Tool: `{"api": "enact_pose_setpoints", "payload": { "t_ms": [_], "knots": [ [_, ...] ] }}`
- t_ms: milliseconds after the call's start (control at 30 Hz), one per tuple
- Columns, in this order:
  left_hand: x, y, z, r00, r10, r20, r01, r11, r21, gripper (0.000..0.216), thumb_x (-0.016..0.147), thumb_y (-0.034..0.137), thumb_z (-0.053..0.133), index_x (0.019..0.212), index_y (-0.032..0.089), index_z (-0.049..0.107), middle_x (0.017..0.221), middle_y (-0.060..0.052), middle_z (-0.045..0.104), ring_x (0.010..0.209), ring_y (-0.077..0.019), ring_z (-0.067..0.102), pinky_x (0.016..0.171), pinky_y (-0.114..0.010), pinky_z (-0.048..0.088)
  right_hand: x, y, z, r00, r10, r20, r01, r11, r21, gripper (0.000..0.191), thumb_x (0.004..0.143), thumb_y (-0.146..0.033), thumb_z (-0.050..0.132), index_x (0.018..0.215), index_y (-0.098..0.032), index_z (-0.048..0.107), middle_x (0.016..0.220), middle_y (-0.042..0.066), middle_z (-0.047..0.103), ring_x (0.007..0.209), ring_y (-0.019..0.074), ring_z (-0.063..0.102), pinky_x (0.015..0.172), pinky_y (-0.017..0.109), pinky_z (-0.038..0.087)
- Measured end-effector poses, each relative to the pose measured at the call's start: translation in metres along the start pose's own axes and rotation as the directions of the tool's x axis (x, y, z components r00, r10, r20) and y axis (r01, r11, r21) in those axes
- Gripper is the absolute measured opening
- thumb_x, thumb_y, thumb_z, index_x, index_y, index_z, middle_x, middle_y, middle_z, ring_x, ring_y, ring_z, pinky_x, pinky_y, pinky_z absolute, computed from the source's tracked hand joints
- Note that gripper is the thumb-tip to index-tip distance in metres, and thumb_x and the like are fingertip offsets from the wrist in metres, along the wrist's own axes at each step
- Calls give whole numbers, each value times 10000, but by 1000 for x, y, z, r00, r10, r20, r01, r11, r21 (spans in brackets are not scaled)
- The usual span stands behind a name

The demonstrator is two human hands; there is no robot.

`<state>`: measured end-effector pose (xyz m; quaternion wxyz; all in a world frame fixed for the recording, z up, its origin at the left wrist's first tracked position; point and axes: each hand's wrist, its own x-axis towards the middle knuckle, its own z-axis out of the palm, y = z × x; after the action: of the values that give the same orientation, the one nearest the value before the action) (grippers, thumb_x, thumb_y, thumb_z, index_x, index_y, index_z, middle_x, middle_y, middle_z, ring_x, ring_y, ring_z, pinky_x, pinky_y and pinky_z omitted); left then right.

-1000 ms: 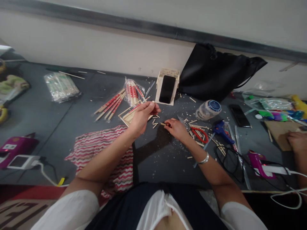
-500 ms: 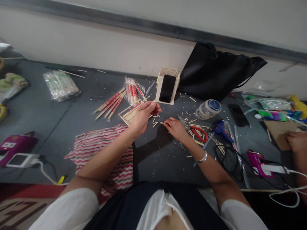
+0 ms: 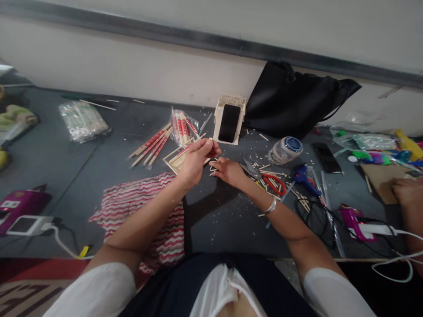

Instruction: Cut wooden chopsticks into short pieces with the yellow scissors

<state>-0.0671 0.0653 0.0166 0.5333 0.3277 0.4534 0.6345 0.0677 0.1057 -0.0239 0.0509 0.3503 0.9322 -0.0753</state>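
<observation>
My left hand [image 3: 198, 158] is closed in a pinch, with a tiny pale stick end [image 3: 211, 139] showing at its fingertips. Behind it lies a small frame of wooden sticks [image 3: 173, 162], partly hidden by the hand. My right hand [image 3: 228, 171] is bent down over the short cut stick pieces [image 3: 214, 169] on the table, its thumb and fingers closed about one of them. Close to its wrist are the red-handled scissors [image 3: 280, 187], lying among more scattered stick pieces.
A phone [image 3: 229, 123] leans on a stick-covered board. Around lie red-banded sticks [image 3: 158, 143], a striped cloth [image 3: 142, 211], a jar with a blue lid [image 3: 286, 150], a blue glue gun [image 3: 306, 179] with its cable, and a black bag [image 3: 297, 101]. Another person's hand [image 3: 408, 191] is at the right.
My right hand has moved left and slightly up, from beside the short stick pieces to over them, with its stick piece. My left hand has hardly moved.
</observation>
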Motion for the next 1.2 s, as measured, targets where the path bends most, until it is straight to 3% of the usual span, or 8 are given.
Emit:
{"api": "enact_pose_setpoints", "payload": {
  "t_ms": [133, 233, 333, 433, 567, 767, 967, 1200],
  "knots": [
    [4, -4, -4, 998, 67, 15, -68, 992, 106, 260, 934, 222, 562, 689, 178, 638, 686, -16, 629, 653, -126, 579, 715, -275, 465, 6, 0, 5, 1000, -5, -16, 5, 1000, 9, 237, 1003, -345, 549, 1148, -238, 704, 1126, 94, 680, 1060, 227, 632, 747, 279, 460],
    [7, -10, -11, 973, 170, 158, -224, 865, 449, 275, 931, 264, 549, 672, 187, 599, 647, -1, 582, 630, -136, 533, 667, -268, 432, 6, -2, 10, 999, 13, -36, -12, 999, 32, 274, 1031, -351, 485, 1057, -224, 726, 1117, 92, 687, 1067, 217, 630, 747, 271, 458],
    [8, -18, -13, 933, 180, 311, -358, 430, 828, 212, 938, 222, 482, 761, 189, 595, 747, -35, 630, 736, -183, 589, 714, -292, 451, 0, -1, 9, 997, 36, -67, -33, 998, 58, 286, 1033, -354, 484, 1110, -203, 714, 1149, 108, 688, 1085, 221, 627, 789, 277, 468],
    [5, -25, -9, 920, 20, 391, -391, 35, 920, 240, 956, 162, 395, 916, 161, 632, 920, -111, 686, 854, -224, 656, 758, -313, 488, -19, 12, 0, 984, 110, -141, -95, 990, 108, 268, 1013, -324, 529, 1146, -179, 710, 1124, 121, 697, 1075, 226, 632, 833, 290, 472],
    [0, -33, -1, 912, -184, 366, -404, -258, 878, 338, 920, 65, 350, 1067, 89, 653, 1030, -196, 687, 976, -292, 686, 774, -357, 521, -65, 49, -11, 936, 241, -255, -197, 962, 187, 247, 980, -271, 566, 1177, -225, 709, 1082, 79, 714, 996, 210, 658, 817, 285, 473],
    [-1, -38, 0, 917, -196, 348, -396, -340, 853, 405, 899, 29, 326, 1135, 53, 654, 1069, -236, 671, 1032, -331, 685, 769, -384, 532, -128, 95, 11, 861, 409, -303, -372, 912, 174, 216, 909, -264, 617, 1086, -207, 726, 947, 82, 727, 898, 241, 662, 795, 324, 491],
    [-3, -37, 2, 924, -196, 327, -378, -364, 851, 413, 901, 42, 329, 1145, 32, 662, 1088, -255, 660, 995, -351, 690, 747, -411, 536, -136, 97, 35, 820, 448, -355, -405, 894, 192, 258, 905, -268, 615, 1138, -192, 696, 943, 96, 739, 936, 267, 662, 844, 366, 510],
    [-8, -35, 7, 926, -227, 300, -371, -412, 833, 429, 890, 30, 337, 1156, 22, 674, 1110, -257, 665, 1025, -349, 689, 739, -385, 523, -131, 92, 44, 864, 300, -403, -272, 954, 128, 304, 943, -173, 491, 1196, -195, 659, 1069, 118, 721, 1001, 267, 647, 904, 389, 503]
  ]
}}
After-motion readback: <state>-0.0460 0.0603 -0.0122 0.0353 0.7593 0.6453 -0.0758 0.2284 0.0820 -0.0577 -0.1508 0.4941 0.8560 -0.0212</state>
